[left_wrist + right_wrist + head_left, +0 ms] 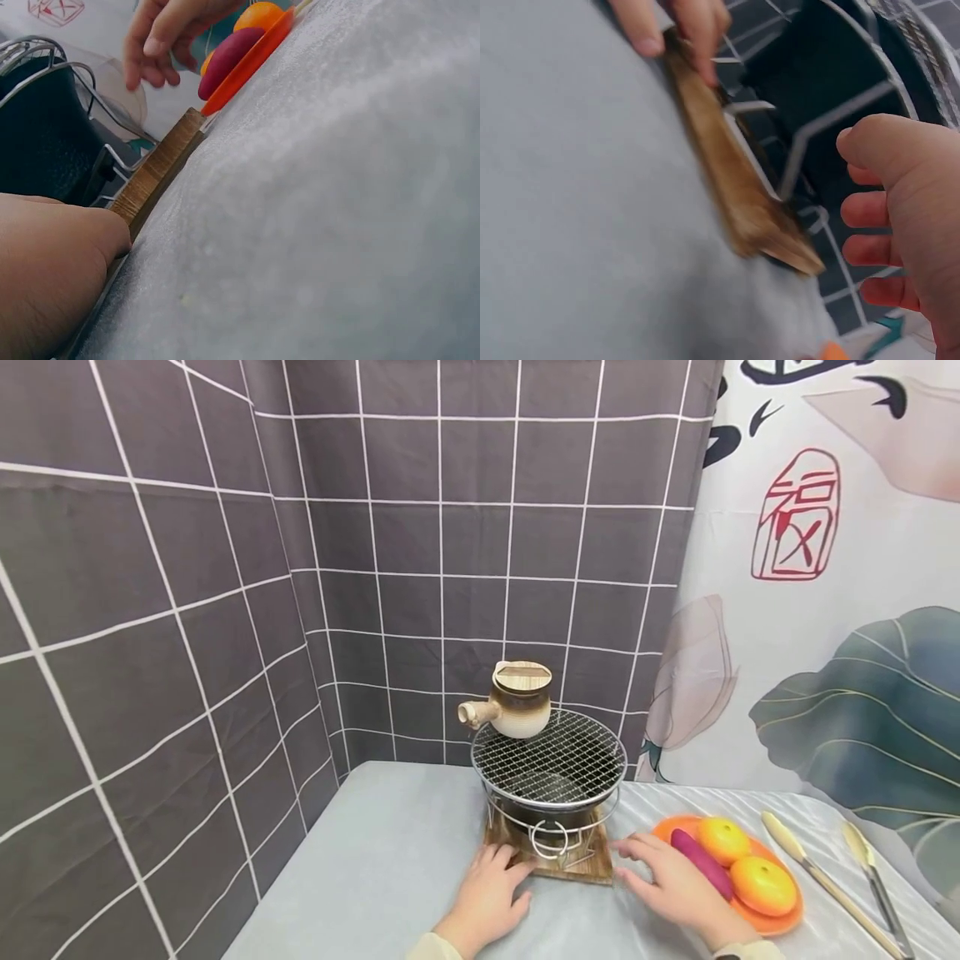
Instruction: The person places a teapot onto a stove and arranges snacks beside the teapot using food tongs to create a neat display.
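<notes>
A square wooden board (573,874) lies on the table under a round stove (570,817) with a wire grill rack (577,756) on top. On the rack stands a small brown-and-cream teapot (522,714) with a side handle and wooden lid. My left hand (486,893) touches the board's front left corner with its fingertips, the thumb spread to the side. To the right of the board hovers my right hand (671,885), its fingers loosely bent and holding nothing. In the right wrist view a gap separates these fingers (870,251) from the board.
An orange plate (787,922) beside my right hand carries two orange fruits (763,885) and a purple elongated vegetable (702,862). Two pairs of tongs (832,889) lie farther right. Grey tiled-pattern cloth (480,543) hangs behind and on the left.
</notes>
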Demonstrator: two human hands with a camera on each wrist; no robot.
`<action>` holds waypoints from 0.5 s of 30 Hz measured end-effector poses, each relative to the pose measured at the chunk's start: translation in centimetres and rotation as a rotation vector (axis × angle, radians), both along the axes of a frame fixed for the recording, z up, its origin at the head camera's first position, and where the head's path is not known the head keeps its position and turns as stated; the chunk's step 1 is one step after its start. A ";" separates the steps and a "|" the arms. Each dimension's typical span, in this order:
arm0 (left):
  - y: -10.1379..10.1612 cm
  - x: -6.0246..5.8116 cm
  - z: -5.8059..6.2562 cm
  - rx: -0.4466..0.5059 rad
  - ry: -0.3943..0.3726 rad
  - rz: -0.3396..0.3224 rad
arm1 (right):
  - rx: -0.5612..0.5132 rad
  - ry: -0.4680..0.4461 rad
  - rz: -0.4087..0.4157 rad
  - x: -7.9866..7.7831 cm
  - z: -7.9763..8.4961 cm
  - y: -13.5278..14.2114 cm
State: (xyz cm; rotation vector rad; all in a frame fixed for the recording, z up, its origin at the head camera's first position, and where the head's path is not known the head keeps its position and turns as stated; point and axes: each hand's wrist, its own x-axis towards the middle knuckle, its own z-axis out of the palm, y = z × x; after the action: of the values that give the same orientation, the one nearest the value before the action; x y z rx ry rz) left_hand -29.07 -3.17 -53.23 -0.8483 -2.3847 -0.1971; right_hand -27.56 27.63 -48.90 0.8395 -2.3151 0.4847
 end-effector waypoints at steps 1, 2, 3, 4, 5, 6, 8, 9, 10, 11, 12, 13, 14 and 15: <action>0.0 0.0 0.0 -0.001 0.001 0.003 | 0.001 -0.012 -0.019 0.0 0.4 0.4; -0.1 0.0 0.0 -0.003 0.001 0.005 | 0.002 -0.027 -0.040 0.1 0.8 0.9; -0.1 0.0 0.0 -0.004 -0.001 0.006 | 0.002 -0.046 -0.060 0.1 1.2 1.4; -0.1 0.0 0.1 -0.005 -0.003 0.008 | 0.002 -0.063 -0.078 0.1 1.6 1.9; -0.1 0.0 0.1 -0.007 -0.004 0.009 | 0.003 -0.073 -0.097 0.2 1.9 2.3; -0.1 0.0 0.1 -0.009 -0.005 0.009 | 0.009 -0.071 -0.111 0.2 2.2 2.8; -0.1 0.0 0.2 -0.013 -0.005 0.009 | 0.014 -0.064 -0.122 0.2 2.7 3.9; -0.1 0.1 0.2 -0.015 -0.004 0.009 | 0.010 -0.062 -0.121 0.2 2.9 4.4; -0.1 0.1 0.2 -0.016 -0.003 0.008 | 0.008 -0.054 -0.124 0.2 3.1 4.9; -0.1 0.1 0.2 -0.017 0.001 0.007 | 0.005 -0.048 -0.133 0.3 3.3 5.4; -0.1 0.1 0.2 -0.017 0.005 0.007 | -0.002 -0.053 -0.137 0.4 3.5 6.0; -0.1 0.1 0.2 -0.017 0.008 0.006 | -0.012 -0.058 -0.147 0.5 3.7 6.5; -0.1 0.1 0.2 -0.017 0.012 0.005 | -0.025 -0.062 -0.150 0.5 3.8 7.0; -0.1 0.1 0.2 -0.016 0.016 0.003 | -0.032 -0.071 -0.165 0.7 4.0 7.5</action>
State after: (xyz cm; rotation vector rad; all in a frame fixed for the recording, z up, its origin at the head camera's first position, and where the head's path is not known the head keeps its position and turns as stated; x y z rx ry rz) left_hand -29.00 -3.32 -52.99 -0.8505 -2.3752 -0.1688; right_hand -26.91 35.15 -44.89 0.6189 -2.4104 0.4853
